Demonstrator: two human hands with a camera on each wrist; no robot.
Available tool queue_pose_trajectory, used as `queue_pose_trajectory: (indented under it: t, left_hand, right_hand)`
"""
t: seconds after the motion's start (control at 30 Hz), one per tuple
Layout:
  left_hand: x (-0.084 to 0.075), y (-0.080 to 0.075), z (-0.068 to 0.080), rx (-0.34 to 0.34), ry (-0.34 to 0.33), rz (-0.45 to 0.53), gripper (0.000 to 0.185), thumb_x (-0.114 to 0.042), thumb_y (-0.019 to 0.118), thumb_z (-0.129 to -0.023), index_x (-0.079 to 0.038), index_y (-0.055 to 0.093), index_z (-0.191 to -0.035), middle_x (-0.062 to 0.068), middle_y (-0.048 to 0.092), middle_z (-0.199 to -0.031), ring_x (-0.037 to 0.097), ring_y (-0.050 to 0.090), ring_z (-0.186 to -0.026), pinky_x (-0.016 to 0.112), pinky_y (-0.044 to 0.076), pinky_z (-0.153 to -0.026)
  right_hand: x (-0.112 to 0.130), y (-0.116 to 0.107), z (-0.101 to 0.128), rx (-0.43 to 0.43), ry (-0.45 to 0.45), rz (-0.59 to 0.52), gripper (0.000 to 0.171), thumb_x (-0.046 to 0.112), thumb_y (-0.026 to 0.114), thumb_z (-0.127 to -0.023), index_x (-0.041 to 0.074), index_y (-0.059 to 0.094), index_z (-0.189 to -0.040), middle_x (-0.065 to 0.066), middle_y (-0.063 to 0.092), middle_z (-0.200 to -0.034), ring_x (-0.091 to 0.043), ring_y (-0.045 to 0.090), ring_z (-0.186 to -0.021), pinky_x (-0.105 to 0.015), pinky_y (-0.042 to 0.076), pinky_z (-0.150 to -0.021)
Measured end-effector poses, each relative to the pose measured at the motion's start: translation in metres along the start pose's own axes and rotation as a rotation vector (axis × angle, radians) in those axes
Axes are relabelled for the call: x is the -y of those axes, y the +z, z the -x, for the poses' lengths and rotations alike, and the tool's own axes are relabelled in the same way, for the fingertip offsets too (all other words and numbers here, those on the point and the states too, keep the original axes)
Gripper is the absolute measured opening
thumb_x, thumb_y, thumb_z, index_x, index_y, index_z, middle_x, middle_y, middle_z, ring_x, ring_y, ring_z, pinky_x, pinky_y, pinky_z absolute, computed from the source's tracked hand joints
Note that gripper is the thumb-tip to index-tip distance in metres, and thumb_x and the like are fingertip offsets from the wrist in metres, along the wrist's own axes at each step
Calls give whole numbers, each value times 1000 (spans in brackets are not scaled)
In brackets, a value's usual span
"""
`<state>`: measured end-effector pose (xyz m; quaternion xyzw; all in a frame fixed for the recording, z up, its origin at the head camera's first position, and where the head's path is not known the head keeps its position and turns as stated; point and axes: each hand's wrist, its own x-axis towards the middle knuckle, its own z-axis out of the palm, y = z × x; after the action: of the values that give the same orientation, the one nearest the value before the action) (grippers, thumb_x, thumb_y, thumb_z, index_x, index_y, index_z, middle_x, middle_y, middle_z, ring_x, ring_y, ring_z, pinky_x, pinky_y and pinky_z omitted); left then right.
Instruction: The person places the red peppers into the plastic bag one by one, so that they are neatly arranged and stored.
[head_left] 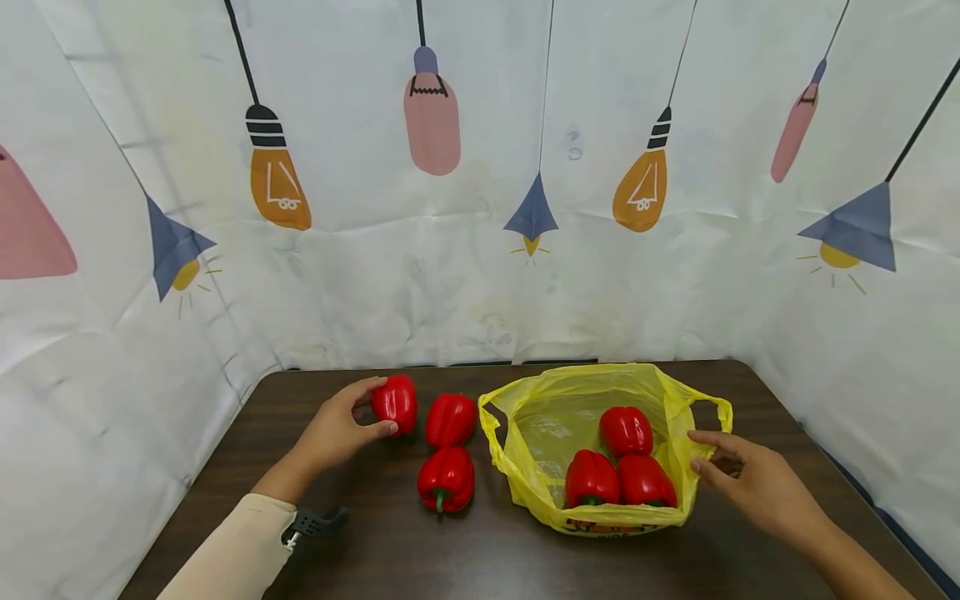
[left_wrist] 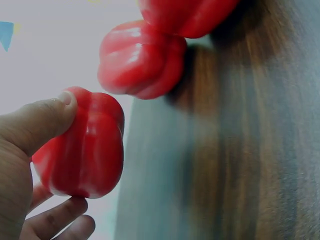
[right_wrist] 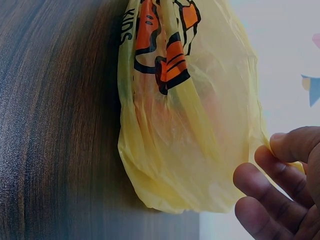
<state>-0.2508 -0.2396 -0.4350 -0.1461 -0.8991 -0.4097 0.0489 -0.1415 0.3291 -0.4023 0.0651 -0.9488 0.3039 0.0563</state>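
Left hand [head_left: 341,429] grips a red pepper [head_left: 395,402] on the tabletop [head_left: 465,550]; right hand [head_left: 753,483], fingers loosely curled, pinches the yellow bag [head_left: 547,421] rim, three peppers inside

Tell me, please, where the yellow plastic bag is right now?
In the head view, the yellow plastic bag lies open right of centre on the table, holding three peppers, the right hand at its edge.
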Motion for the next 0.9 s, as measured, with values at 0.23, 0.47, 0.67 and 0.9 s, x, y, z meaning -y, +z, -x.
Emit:
queue_pose_trajectory:
  t: [0.23, 0.47, 0.67, 0.9]
  left_hand:
    - [-19, -6, 1, 34, 12, 3, 80, -29, 87, -85, -8, 47, -151, 18, 52, -145, 40, 61, -122, 50, 57, -90]
    - [-44, -6, 0, 13, 90, -59, 77, -30, 87, -84, -10, 50, -148, 13, 58, -140, 35, 62, -119, 54, 54, -95]
    - [-69, 0, -2, 34, 121, -73, 77, -35, 87, -84, -13, 50, -148, 9, 59, -139, 31, 62, -119, 50, 56, -93]
    - [-93, 8, -6, 83, 149, -68, 77, -32, 87, -84, -15, 49, -149, 5, 58, -139, 27, 61, -118, 45, 56, -93]
  right_hand:
    - [-1, -1, 0, -1, 0, 5, 48, 27, 78, -93, 6, 66, -134, 5, 73, -91, -10, 70, -77, -26, 53, -58]
    - [0, 0, -1, -11, -20, -8, 47, 26, 78, -93, 7, 66, -135, 8, 71, -88, -11, 70, -77, -27, 52, -58]
    - [1, -2, -1, -10, -11, 0, 47, 27, 77, -93, 8, 66, -135, 8, 71, -89, -12, 70, -77, -27, 51, -57]
    - [2, -2, -2, -15, -18, 3, 46, 26, 78, -93, 7, 66, -134, 8, 71, -88, -12, 69, -76, -27, 51, -58]
